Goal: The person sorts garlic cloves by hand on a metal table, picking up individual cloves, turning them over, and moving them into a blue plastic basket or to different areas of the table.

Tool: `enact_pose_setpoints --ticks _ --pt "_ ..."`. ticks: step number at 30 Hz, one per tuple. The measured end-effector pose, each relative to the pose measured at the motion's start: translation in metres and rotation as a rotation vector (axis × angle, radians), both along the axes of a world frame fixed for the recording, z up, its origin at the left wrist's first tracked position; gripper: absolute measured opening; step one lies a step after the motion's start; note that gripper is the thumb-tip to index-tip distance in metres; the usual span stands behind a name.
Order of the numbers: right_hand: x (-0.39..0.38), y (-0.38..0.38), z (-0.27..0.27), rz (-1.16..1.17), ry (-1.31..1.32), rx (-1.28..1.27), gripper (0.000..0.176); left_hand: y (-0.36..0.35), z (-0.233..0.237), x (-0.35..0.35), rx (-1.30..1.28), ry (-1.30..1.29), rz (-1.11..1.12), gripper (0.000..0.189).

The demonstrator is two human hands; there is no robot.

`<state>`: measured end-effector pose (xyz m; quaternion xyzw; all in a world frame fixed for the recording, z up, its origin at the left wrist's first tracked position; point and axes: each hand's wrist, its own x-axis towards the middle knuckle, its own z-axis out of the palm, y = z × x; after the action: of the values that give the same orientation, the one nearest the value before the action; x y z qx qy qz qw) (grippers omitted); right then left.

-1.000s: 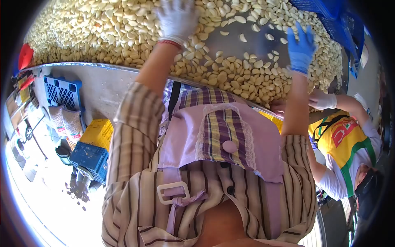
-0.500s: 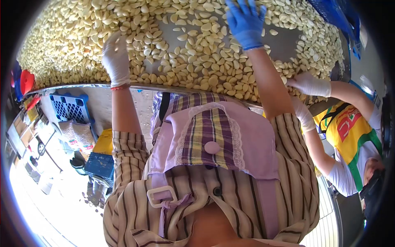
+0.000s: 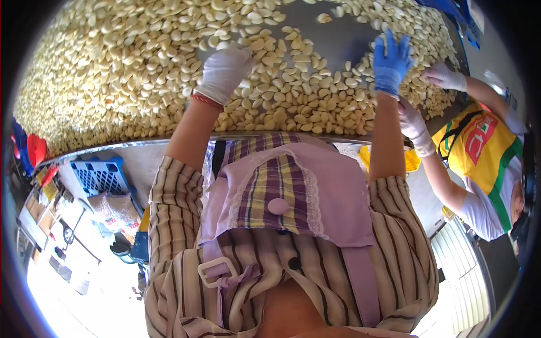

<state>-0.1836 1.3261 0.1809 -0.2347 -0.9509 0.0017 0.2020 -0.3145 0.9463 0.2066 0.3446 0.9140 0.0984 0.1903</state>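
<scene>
A thick spread of cream-coloured pieces that look like peeled garlic cloves (image 3: 141,73) covers much of a grey metal table (image 3: 332,42). My left hand (image 3: 227,72), in a white glove with a red band at the wrist, is over the cloves left of centre. Its fingers are curled together, and what they hold, if anything, is hidden. Further right, my right hand (image 3: 391,62) wears a blue glove. Its fingers are spread and point away from me, beside the cloves at the bare patch's right edge. Nothing shows in its grip.
At the right, a co-worker in a yellow and green apron (image 3: 479,141) has a white-gloved hand (image 3: 445,76) at the cloves and another (image 3: 414,124) by the table edge. Below the left edge are a blue plastic pallet (image 3: 104,174) and filled bags (image 3: 115,211).
My left hand has moved right across the cloves and its fingers have curled. My right hand has moved right and nearer to me. The bare metal patch at the back looks larger.
</scene>
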Motion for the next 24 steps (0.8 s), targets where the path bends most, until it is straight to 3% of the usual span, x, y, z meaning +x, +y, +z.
enact_pose_setpoints --ticks 3,4,5,6,7,8,9,10,11,12,13,15,16,18,20,21,22,23,24 --pt "-0.011 -0.03 0.011 0.004 0.127 -0.105 0.04 0.01 -0.011 0.016 0.172 0.061 -0.034 0.026" --pt "-0.019 -0.05 0.028 -0.07 0.206 -0.43 0.037 0.003 -0.012 0.017 0.383 -0.228 0.068 0.027" --pt "-0.024 -0.048 0.025 0.034 0.297 -0.336 0.033 -0.003 -0.01 0.015 0.587 -0.521 0.169 0.028" --pt "-0.029 -0.046 0.023 0.134 0.38 -0.232 0.029 -0.011 -0.007 0.012 0.594 -0.526 0.154 0.028" --pt "-0.036 -0.047 0.022 0.197 0.374 -0.197 0.027 -0.019 0.001 0.009 0.887 -0.899 0.325 0.031" --pt "-0.044 -0.066 0.035 0.179 0.333 -0.373 0.027 -0.024 0.005 0.005 1.166 -1.274 0.506 0.033" --pt "-0.05 -0.086 0.046 0.159 0.291 -0.554 0.028 -0.024 0.005 0.0 1.157 -1.279 0.502 0.033" --pt "-0.056 -0.092 0.037 0.152 0.29 -0.56 0.028 -0.026 0.005 -0.003 1.449 -1.439 0.547 0.034" --pt "-0.065 -0.093 0.025 0.249 0.1 -0.466 0.029 -0.026 0.007 -0.007 1.749 -1.584 0.592 0.034" --pt "-0.072 -0.094 0.015 0.344 -0.09 -0.37 0.032 -0.026 0.009 -0.017 1.737 -1.535 0.811 0.028" --pt "-0.078 -0.096 0.009 0.345 -0.088 -0.376 0.032 -0.022 0.012 -0.027 1.732 -1.53 0.813 0.028" --pt "-0.091 -0.096 0.004 0.299 -0.453 -0.228 0.022 -0.013 0.02 -0.04 1.168 -1.122 1.104 0.023" --pt "-0.094 -0.092 0.0 0.299 -0.401 -0.311 0.016 -0.007 0.022 -0.035 0.935 -0.671 0.734 0.021" --pt "-0.087 -0.084 -0.007 0.311 -0.254 -0.44 0.015 0.032 0.02 -0.019 0.895 -0.225 0.398 0.023" --pt "-0.08 -0.076 -0.006 0.322 -0.108 -0.563 0.014 0.069 0.025 -0.006 0.599 0.078 0.013 0.024" --pt "-0.073 -0.075 -0.002 0.134 0.07 -1.199 0.014 0.085 0.022 0.001 0.599 0.071 0.011 0.024" --pt "-0.064 -0.073 0.003 -0.093 0.271 -1.817 0.014 0.101 0.016 0.006 0.282 0.083 -0.067 0.025" --pt "-0.056 -0.073 0.013 -0.102 0.274 -1.815 0.014 0.11 0.015 0.008 -0.034 0.096 -0.146 0.027" --pt "-0.045 -0.073 0.024 -0.108 0.338 -1.853 0.022 0.112 0.015 0.008 -0.035 0.09 -0.153 0.027"
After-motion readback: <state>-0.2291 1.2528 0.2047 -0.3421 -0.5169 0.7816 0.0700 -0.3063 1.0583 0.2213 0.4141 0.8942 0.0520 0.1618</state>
